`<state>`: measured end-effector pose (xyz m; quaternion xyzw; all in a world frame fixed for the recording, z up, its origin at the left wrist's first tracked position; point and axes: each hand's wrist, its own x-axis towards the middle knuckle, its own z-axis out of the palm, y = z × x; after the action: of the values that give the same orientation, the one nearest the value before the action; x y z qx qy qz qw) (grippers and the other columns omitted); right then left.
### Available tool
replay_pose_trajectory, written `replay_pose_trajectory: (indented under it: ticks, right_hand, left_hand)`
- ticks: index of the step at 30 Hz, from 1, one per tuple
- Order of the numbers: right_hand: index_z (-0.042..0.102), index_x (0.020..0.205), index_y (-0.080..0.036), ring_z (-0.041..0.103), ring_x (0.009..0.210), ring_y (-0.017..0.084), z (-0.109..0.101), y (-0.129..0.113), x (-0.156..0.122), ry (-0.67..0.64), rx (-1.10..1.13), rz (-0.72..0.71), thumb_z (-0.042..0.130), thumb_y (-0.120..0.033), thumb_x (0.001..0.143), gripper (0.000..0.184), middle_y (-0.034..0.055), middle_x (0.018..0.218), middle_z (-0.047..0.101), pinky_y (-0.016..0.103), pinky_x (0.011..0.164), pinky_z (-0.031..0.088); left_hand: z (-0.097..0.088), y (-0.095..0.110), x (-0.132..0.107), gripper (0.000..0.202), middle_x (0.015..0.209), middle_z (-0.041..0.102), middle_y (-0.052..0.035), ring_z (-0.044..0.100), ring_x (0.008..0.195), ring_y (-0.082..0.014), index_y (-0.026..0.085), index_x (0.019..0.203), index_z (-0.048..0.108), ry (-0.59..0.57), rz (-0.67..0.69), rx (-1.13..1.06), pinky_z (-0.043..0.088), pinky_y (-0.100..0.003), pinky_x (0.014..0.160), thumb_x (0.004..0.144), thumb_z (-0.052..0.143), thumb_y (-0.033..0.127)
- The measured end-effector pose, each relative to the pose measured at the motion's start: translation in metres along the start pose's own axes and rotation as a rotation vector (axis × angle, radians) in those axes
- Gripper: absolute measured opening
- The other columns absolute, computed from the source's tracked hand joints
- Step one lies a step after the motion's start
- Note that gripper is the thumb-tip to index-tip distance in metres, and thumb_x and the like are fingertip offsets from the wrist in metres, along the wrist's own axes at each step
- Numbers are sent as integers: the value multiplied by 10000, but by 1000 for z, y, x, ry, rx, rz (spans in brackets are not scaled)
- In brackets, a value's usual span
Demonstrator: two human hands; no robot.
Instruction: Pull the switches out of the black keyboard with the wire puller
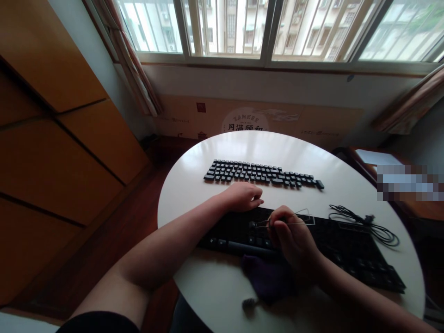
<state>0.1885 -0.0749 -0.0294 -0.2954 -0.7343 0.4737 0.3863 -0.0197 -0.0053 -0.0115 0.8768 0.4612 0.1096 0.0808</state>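
Note:
My right hand (289,236) is closed around a wire keycap puller (307,218) over a black keyboard (333,236). Its wire ends reach left to a black keycap (253,225), which sits at or just above the keyboard; the exact contact is too dark to tell. Most key places on the board are bare, with some keys left along the near row and on the right. My left hand (243,195) rests at the keyboard's far edge, fingers loosely bent, thumb and forefinger apart, nothing seen between them. Beyond it, many loose black keycaps (249,172) lie in keyboard order.
All this lies on a round white table (194,152). A coiled black cable (373,226) is at the right. Near the front are a dark purple cloth (267,277) and a small brush (249,304). A wooden desk (367,162) stands behind at right.

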Motion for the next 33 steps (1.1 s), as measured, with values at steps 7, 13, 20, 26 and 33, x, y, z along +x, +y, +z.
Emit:
replay_pose_trajectory:
  ticks: [7,13,20,26,33]
  right_hand:
    - [503,920,-185,462,508,93,-42,-12,19,35,-316,-18,445,-496,1014,330,-29,618,525,193,499,369]
    - [529,900,-187,423,485,89,-42,-16,23,10,-453,-187,452,-432,1018,283,-43,590,502,198,495,340]
    - [533,912,-183,441,483,91,-45,-12,25,15,-503,-174,442,-437,1027,293,-39,603,526,201,503,355]
    - [534,920,-189,487,498,97,-53,-8,21,50,-445,-80,426,-476,1027,325,-36,603,538,195,509,384]
    - [563,889,-190,497,506,89,-50,-16,21,16,-441,-140,442,-485,1021,345,-33,616,549,186,509,393]
  left_hand:
    - [-31,13,-10,146,964,687,-28,628,790,-130,197,959,694,109,184,-297,443,-240,721,930,622,321]
    - [-42,28,-16,96,896,705,2,629,785,-119,220,958,719,19,207,-291,441,-207,706,874,705,263]
    - [-45,13,-16,143,912,726,22,627,769,-117,226,987,694,-17,117,-254,439,-213,711,846,718,233]
    - [-45,-30,-17,98,909,733,1,641,823,-170,248,905,727,16,-109,26,432,-253,722,814,736,216]
    - [-34,-46,-16,89,840,737,-9,633,875,-213,263,858,760,31,-137,103,441,-284,721,786,732,218]
